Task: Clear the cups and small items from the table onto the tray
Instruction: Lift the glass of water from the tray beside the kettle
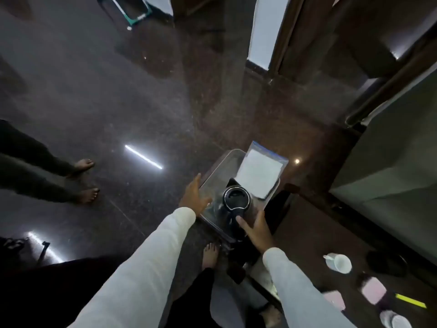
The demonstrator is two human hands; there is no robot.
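black mug [236, 197] | clear tray [220, 171] | white cup [340, 262] | pink pads [373, 290] | yellow marker [410, 300]

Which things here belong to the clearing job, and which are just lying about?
Job: tray, black lidded cup and zip bag on it; white cup, pink pads, yellow pen on the table.
Lying about: green frame, sandals on the floor.

No legible text, label or number anywhere.
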